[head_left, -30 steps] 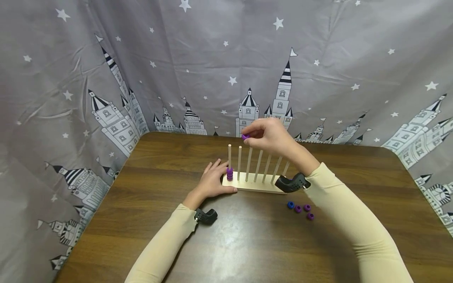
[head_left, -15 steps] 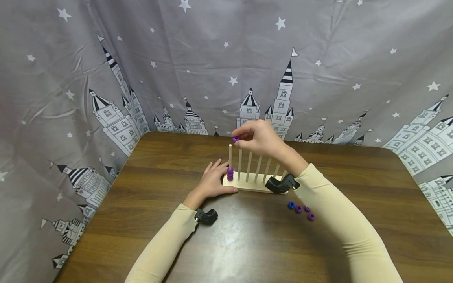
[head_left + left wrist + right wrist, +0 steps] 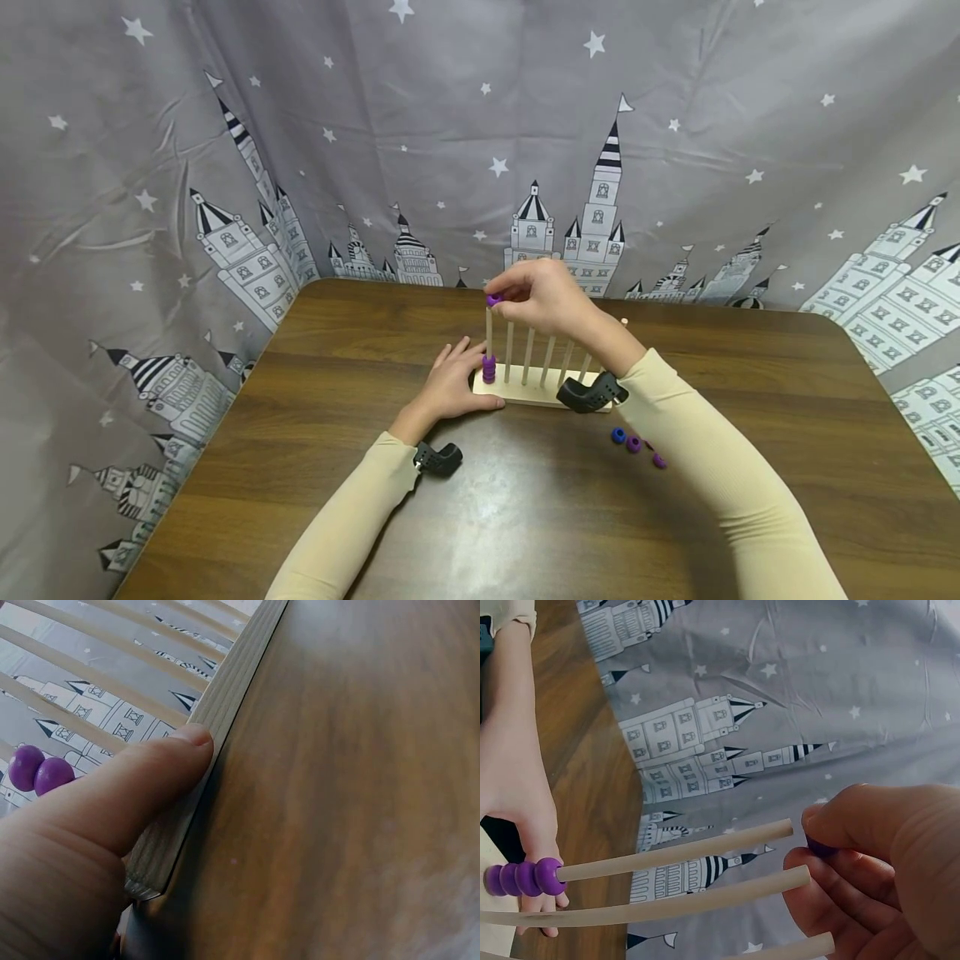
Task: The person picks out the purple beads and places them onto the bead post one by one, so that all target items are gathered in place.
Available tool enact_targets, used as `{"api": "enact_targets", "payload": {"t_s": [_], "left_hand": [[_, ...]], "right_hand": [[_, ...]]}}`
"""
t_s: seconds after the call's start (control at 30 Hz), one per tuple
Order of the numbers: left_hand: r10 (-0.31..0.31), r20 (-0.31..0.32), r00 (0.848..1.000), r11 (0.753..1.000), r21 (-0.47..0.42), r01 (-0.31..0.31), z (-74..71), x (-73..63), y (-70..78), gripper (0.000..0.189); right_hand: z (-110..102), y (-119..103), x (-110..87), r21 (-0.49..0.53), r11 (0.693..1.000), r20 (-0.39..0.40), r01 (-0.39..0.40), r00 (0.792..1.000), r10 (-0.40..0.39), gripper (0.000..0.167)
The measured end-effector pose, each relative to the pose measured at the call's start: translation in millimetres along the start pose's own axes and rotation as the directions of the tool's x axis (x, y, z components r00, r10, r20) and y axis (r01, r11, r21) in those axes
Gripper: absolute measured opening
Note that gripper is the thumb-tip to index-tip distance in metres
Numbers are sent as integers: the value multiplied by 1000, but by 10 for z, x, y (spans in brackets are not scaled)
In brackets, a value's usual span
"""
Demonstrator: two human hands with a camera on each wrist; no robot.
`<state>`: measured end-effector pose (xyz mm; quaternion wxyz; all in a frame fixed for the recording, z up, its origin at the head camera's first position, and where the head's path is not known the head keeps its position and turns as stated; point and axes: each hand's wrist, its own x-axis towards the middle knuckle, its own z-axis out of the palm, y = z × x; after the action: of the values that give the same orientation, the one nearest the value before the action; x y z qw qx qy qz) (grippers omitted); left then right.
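A pale wooden peg stand (image 3: pixel 540 394) with several upright pegs stands on the table. Purple beads (image 3: pixel 489 369) are stacked low on its leftmost peg (image 3: pixel 675 851). My left hand (image 3: pixel 452 385) holds the stand's left end, the thumb (image 3: pixel 172 754) on the front edge and the fingers towards the back. Between thumb and fingertips my right hand (image 3: pixel 551 296) pinches another purple bead (image 3: pixel 493 300), right by the tip of that leftmost peg. In the right wrist view, the fingers mostly hide this bead (image 3: pixel 821 847). The other pegs that show carry no beads.
Right of the stand, a blue bead (image 3: pixel 618 435) and several purple beads (image 3: pixel 633 444) lie on the brown wooden table (image 3: pixel 480 517). The right forearm partly covers one. A grey curtain (image 3: pixel 420 108) with castles and stars hangs behind the table.
My right hand has moved left with the purple bead, from over the third peg to the tip of the leftmost one. My left hand has stayed on the stand.
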<state>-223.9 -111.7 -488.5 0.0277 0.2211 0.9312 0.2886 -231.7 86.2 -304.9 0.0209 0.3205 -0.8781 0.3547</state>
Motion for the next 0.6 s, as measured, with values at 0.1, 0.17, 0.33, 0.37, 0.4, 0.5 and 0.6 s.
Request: {"api": "enact_targets", "payload": {"t_s": [0.1,0.17,0.33,0.37,0.4,0.5,0.6], "left_hand": [[2,-1,1000,1000,5,-2,-3,3,1,78],[6,-2,1000,1000,6,-6,-6,3,2,78],[17,-8,1000,1000,-1,-17,-8,6,0,79],[18,-8,1000,1000,-2,-18,-9,6,0,79],[19,-8,1000,1000,-3,-19,-8,6,0,79],[20,-6,1000,1000,0,-20,-3,9,-7,78],[20,-5,1000,1000,2,-20,2,12,-13,78]], "right_hand": [[0,-8,2,0,1000,3,9,1000,-9,26],[3,-16,2,4,1000,3,20,1000,-20,25],[27,-15,11,7,999,4,43,999,-43,24],[32,-12,13,4,999,7,44,999,-44,24],[38,-8,14,3,999,13,44,999,-44,24],[48,-1,14,1,999,36,42,998,-42,24],[55,4,17,-4,999,52,49,997,-49,23]]}}
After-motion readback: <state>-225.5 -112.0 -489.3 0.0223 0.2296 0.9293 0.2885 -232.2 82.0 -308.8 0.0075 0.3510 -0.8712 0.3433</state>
